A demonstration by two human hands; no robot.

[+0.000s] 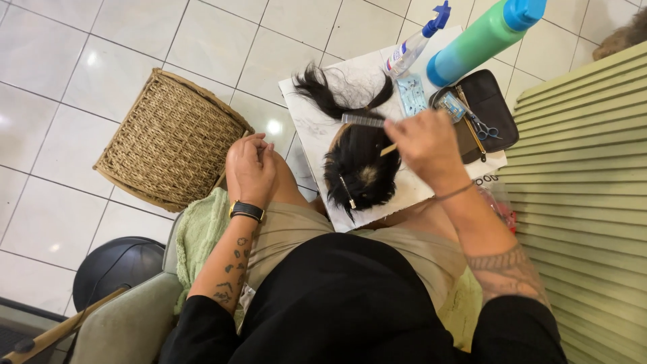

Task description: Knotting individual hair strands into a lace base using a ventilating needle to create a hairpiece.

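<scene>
The right hand [426, 143] pinches a grey fine-toothed comb with a wooden handle [364, 121] at the top of the black hairpiece [360, 165], which lies on a white board [310, 128] across the person's knees, while the left hand [251, 168] rests loosely curled on the left knee, holding nothing. With no hand steadying the piece, a snagged comb stroke could, I judge, drag it off the board. I count one comb, one hairpiece with one clip [348, 192], two spray bottles [482, 37], one pair of scissors [482, 127] and one woven basket [172, 138].
</scene>
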